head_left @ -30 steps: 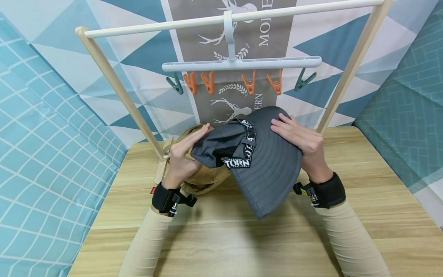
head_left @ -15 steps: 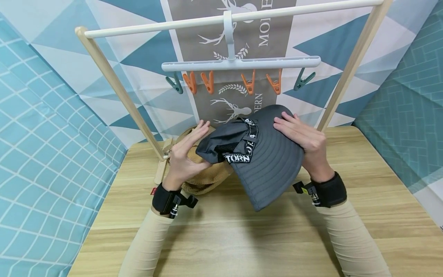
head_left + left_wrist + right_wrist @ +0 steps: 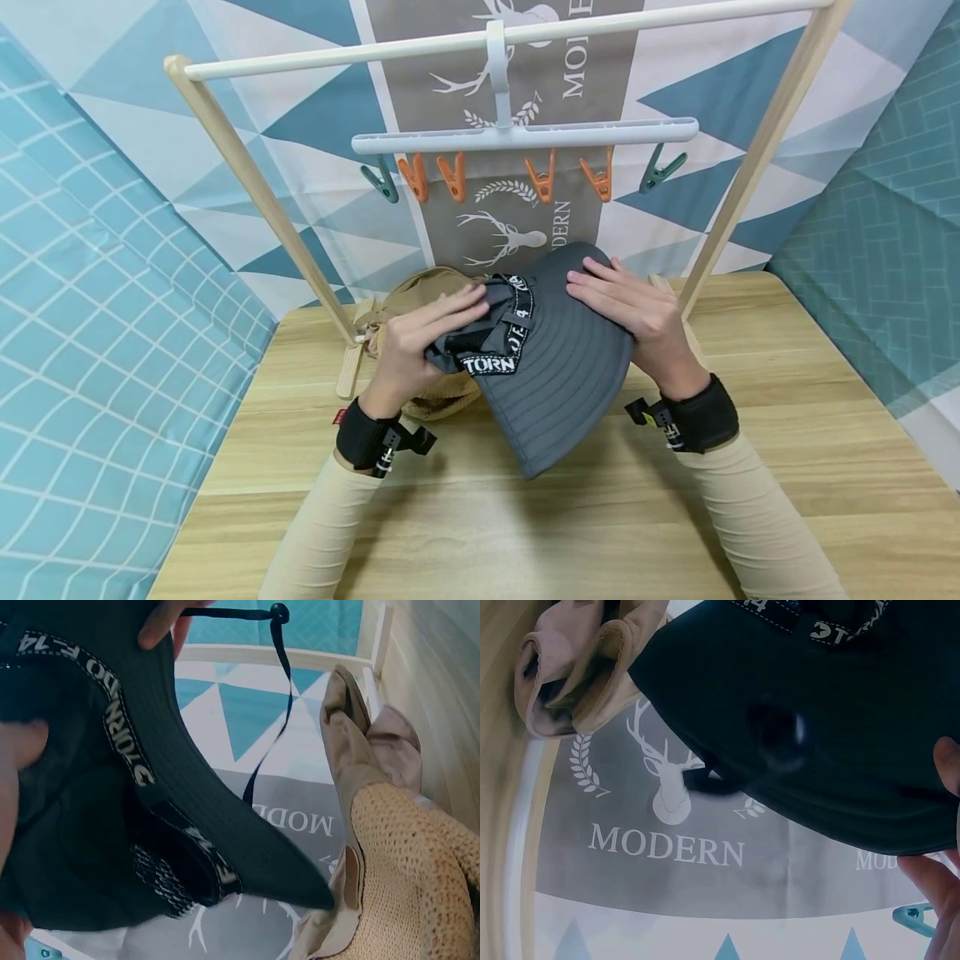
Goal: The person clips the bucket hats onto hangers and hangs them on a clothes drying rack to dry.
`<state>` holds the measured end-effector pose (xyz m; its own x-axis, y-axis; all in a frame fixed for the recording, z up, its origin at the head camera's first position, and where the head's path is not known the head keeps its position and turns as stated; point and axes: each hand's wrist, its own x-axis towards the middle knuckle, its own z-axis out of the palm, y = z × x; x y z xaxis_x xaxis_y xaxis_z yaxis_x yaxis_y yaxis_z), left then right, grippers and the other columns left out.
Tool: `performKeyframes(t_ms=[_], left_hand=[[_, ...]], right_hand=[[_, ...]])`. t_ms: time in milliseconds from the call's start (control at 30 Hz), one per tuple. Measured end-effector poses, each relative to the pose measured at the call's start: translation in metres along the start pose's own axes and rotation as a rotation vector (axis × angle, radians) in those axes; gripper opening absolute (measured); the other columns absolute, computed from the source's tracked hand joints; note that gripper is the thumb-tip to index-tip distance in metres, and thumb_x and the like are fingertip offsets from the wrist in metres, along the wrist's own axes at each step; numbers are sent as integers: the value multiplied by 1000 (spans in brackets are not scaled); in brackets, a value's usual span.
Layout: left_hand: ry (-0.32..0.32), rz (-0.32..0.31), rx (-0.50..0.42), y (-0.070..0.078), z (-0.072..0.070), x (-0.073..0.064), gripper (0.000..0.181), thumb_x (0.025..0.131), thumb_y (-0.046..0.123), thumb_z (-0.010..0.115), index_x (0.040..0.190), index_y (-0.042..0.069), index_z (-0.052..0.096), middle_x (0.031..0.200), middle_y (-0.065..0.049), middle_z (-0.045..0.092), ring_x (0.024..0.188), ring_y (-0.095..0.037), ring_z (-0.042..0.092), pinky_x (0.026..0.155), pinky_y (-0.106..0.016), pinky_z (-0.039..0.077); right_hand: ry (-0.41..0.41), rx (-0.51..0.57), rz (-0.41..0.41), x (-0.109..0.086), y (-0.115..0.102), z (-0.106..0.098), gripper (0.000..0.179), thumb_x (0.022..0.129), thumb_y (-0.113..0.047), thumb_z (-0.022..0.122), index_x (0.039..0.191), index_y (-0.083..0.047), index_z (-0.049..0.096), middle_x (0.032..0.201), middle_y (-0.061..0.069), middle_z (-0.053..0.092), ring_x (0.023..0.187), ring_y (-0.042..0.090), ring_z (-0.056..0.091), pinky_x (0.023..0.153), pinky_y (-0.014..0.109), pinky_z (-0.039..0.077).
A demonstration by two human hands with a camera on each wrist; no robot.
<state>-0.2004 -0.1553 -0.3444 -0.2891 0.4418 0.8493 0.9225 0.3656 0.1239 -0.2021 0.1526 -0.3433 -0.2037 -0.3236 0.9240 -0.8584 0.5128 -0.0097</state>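
A dark grey bucket hat [image 3: 562, 358] with black-and-white lettered trim is held up in front of me, its wide stitched brim facing right. My left hand [image 3: 423, 337] grips the crown from the left side, fingers over the top. At the far right brim, my right hand [image 3: 630, 308] holds the edge, with fingers spread on the upper face; the right wrist view shows digits on both sides of the brim. A black chin cord [image 3: 283, 705] with a bead dangles from the hat. Behind the hat, a tan knitted item [image 3: 409, 877] is partly hidden.
A wooden rack [image 3: 255, 196] with a white crossbar [image 3: 337, 58] stands at the back. From it hangs a pale blue hanger [image 3: 585, 136] with orange clips [image 3: 542, 177] and green clips [image 3: 660, 171]. Brown and pinkish folded fabric [image 3: 394, 742] lies near the rack's left foot.
The hat first lifts slightly and shifts right, then comes down and left with both hands. The left hand's fingers have come over the crown, after spreading away from it half a second ago.
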Motion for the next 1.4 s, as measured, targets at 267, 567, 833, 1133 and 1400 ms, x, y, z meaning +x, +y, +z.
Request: performKeyframes(t_ms=[267, 567, 833, 1133, 1400], left_hand=[[19, -27, -49, -1, 3, 1, 32, 102, 30, 58, 114, 6, 76, 116, -17, 75, 107, -27, 72, 92, -46, 58], [120, -103, -185, -4, 2, 0, 24, 99, 18, 63, 111, 2, 75, 113, -18, 76, 108, -26, 72, 97, -37, 56], [245, -213, -315, -5, -5, -4, 30, 93, 16, 71, 113, -6, 72, 110, -24, 75, 104, -28, 73, 92, -28, 57], [289, -307, -483, -2, -10, -4, 42, 95, 26, 66, 116, -9, 69, 112, -20, 75, 101, -28, 72, 88, -28, 58], [280, -305, -584, -6, -9, -4, 56, 97, 34, 59, 112, -20, 65, 112, -17, 76, 104, -29, 72, 91, -30, 57]], right_hand=[[-42, 1, -23, -2, 1, 0, 25, 98, -8, 60, 118, -9, 75, 119, 11, 76, 115, 33, 68, 96, 60, 52], [-42, 34, -1, -2, 0, 5, 32, 87, 1, 70, 119, -4, 74, 122, 15, 73, 116, 34, 67, 97, 57, 52], [-67, 53, 70, -3, 3, 9, 58, 93, -39, 69, 136, -1, 61, 142, 19, 60, 131, 33, 57, 110, 38, 47], [-83, 134, 90, -5, 9, 12, 79, 86, -48, 72, 141, 5, 52, 148, 26, 50, 138, 41, 47, 117, 38, 38], [-90, 141, 104, -6, 11, 13, 76, 88, -48, 70, 142, 4, 52, 151, 27, 47, 141, 42, 42, 116, 52, 36]])
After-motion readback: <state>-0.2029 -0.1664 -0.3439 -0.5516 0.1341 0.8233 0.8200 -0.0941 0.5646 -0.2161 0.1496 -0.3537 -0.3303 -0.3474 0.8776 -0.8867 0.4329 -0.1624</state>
